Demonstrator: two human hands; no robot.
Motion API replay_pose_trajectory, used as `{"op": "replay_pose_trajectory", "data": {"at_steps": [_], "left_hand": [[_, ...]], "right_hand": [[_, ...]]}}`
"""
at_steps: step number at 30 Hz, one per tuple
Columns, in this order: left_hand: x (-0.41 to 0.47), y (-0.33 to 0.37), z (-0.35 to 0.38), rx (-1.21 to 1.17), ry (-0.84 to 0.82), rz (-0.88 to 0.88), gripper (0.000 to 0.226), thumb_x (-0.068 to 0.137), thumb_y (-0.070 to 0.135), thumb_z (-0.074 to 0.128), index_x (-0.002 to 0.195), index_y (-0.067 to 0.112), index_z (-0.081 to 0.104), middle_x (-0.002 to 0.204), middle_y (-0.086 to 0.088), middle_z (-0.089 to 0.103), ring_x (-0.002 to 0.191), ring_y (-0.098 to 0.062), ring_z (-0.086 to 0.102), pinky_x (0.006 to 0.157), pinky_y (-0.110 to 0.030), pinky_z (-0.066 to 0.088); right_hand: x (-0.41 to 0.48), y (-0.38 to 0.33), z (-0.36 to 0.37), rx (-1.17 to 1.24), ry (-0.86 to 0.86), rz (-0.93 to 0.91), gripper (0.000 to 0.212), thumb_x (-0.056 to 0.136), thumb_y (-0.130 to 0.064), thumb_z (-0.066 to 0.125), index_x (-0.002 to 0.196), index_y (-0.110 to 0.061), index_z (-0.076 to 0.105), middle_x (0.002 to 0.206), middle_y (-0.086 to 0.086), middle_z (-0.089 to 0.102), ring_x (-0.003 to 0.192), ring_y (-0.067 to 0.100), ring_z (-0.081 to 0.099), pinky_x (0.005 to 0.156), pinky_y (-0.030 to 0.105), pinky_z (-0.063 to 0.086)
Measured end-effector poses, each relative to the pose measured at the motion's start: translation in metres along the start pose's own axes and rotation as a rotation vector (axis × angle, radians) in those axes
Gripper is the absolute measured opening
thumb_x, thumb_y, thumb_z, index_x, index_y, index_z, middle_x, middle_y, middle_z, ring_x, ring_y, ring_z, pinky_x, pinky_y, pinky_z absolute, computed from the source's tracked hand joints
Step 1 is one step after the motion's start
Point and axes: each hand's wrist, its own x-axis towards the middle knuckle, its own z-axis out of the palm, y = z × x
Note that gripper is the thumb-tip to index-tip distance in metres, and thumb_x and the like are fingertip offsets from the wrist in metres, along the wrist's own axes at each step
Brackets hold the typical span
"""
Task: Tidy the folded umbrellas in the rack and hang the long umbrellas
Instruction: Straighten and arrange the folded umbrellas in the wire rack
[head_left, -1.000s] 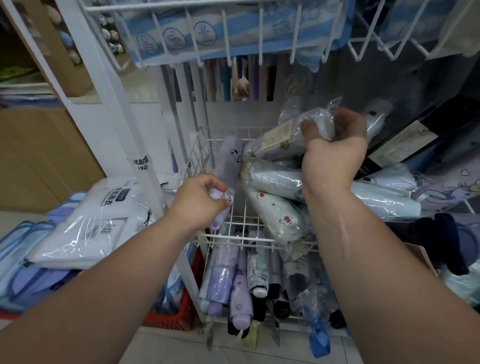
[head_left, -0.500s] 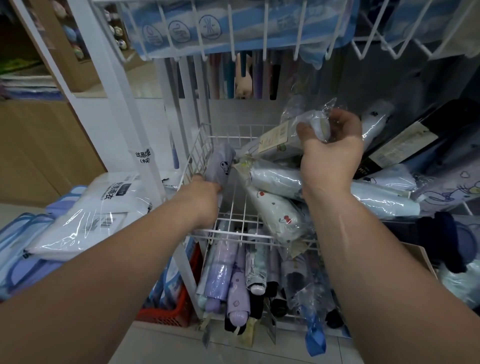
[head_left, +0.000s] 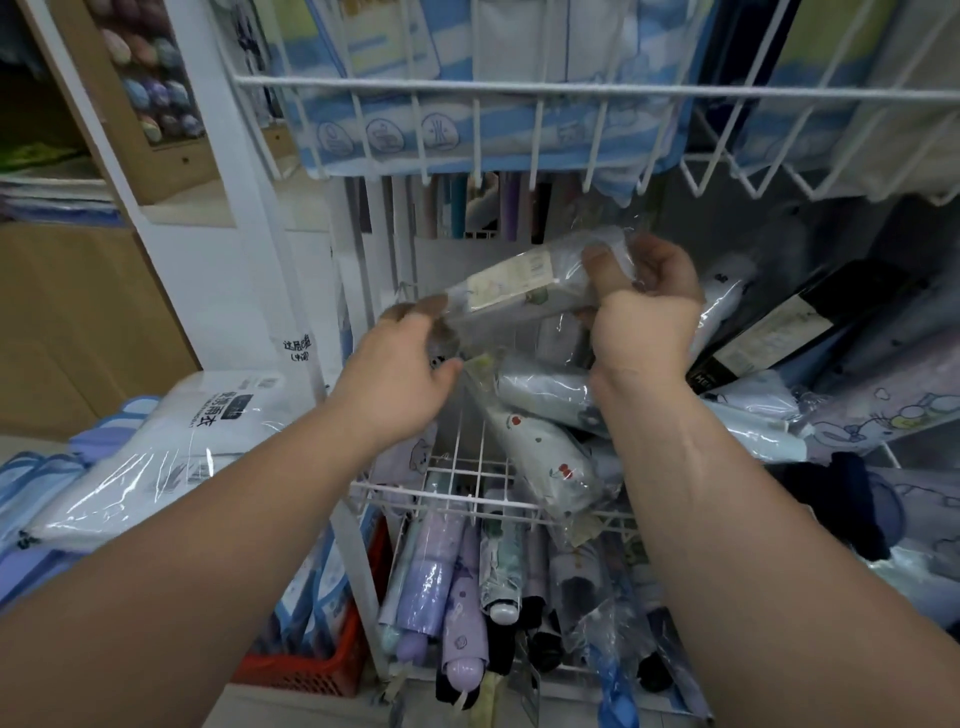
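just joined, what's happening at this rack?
A person is tidying folded umbrellas in a white wire rack. Both hands hold one plastic-wrapped umbrella above the middle basket: right hand at one end, left hand at the other. More wrapped umbrellas lie piled below, including a cherry-print umbrella.

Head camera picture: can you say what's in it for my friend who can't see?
Two bare hands, left hand and right hand, hold a plastic-wrapped folded umbrella above a white wire basket with more folded umbrellas.
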Motion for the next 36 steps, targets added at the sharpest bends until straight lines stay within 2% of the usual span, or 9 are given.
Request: {"op": "replay_pose_trajectory", "data": {"at_steps": [5,9,12,15,20,24,28,31,36], "left_hand": [[0.006,-0.010,-0.011,0.245,0.010,0.059,0.075,0.086,0.053,0.070,0.150,0.035,0.036,0.127,-0.010,0.066,0.117,-0.039,0.056,0.101,-0.045,0.047],[-0.005,-0.009,-0.007,-0.002,-0.141,0.076,0.087,0.090,0.032,0.073,0.157,0.042,0.018,0.123,-0.002,0.060,0.106,-0.022,0.060,0.093,-0.035,0.051],[-0.009,-0.012,-0.003,-0.169,-0.156,0.045,0.082,0.093,0.018,0.070,0.154,0.046,0.025,0.092,0.015,0.054,0.081,-0.004,0.056,0.070,-0.017,0.044],[-0.014,-0.021,0.004,-0.299,-0.066,-0.015,0.076,0.093,0.012,0.068,0.147,0.052,0.031,0.097,0.000,0.065,0.085,-0.019,0.066,0.075,-0.031,0.056],[-0.013,-0.024,0.014,-0.584,0.036,-0.149,0.063,0.095,0.011,0.064,0.137,0.053,0.044,0.101,-0.012,0.070,0.074,-0.024,0.068,0.067,-0.035,0.056],[-0.014,-0.029,0.020,-0.690,0.095,-0.209,0.061,0.094,0.014,0.064,0.141,0.050,0.046,0.129,0.006,0.066,0.103,-0.015,0.070,0.092,-0.044,0.059],[-0.016,-0.032,0.018,-0.554,-0.011,-0.287,0.068,0.095,0.009,0.063,0.151,0.040,0.040,0.131,0.006,0.059,0.071,-0.005,0.064,0.062,-0.027,0.056],[-0.017,-0.035,0.021,-0.421,-0.094,-0.289,0.071,0.092,0.013,0.067,0.155,0.031,0.039,0.147,0.001,0.053,0.113,-0.022,0.067,0.072,-0.021,0.050],[-0.018,-0.031,0.026,-0.083,-0.089,-0.225,0.056,0.096,0.018,0.058,0.150,0.024,0.045,0.149,-0.009,0.046,0.129,-0.030,0.054,0.097,-0.025,0.044]], "right_hand": [[0.003,-0.007,0.012,-0.016,-0.085,0.177,0.027,0.081,-0.008,0.079,0.100,-0.021,0.064,0.103,0.002,0.069,0.094,0.028,0.072,0.070,0.050,0.063],[0.003,-0.003,0.015,-0.031,-0.107,0.240,0.038,0.079,-0.008,0.081,0.112,-0.016,0.063,0.098,0.003,0.072,0.087,0.025,0.073,0.063,0.043,0.063],[0.000,0.003,0.023,-0.016,-0.084,0.272,0.057,0.072,-0.013,0.088,0.117,-0.017,0.055,0.112,0.008,0.068,0.093,0.029,0.072,0.064,0.046,0.063],[-0.007,0.017,0.031,-0.011,-0.147,0.312,0.071,0.067,-0.017,0.091,0.122,-0.021,0.046,0.116,0.012,0.065,0.097,0.034,0.071,0.072,0.051,0.062],[-0.024,0.049,0.039,-0.443,-0.473,0.225,0.049,0.075,-0.016,0.080,0.112,-0.036,0.055,0.092,0.008,0.075,0.082,0.026,0.074,0.077,0.052,0.061],[-0.024,0.049,0.044,-0.746,-0.678,0.054,0.056,0.080,-0.011,0.074,0.127,-0.035,0.058,0.093,0.005,0.075,0.081,0.020,0.072,0.075,0.030,0.059],[-0.014,0.044,0.051,-1.121,-0.909,-0.017,0.067,0.080,-0.020,0.080,0.141,-0.032,0.052,0.126,0.001,0.067,0.109,0.020,0.066,0.091,0.024,0.050],[-0.012,0.040,0.050,-1.430,-1.114,-0.099,0.068,0.080,-0.031,0.081,0.141,-0.030,0.051,0.133,-0.004,0.062,0.119,0.021,0.060,0.102,0.035,0.048],[-0.008,0.041,0.041,-1.361,-1.159,-0.086,0.075,0.083,-0.018,0.078,0.148,-0.031,0.043,0.141,-0.005,0.058,0.128,0.016,0.055,0.105,0.028,0.043]]}}
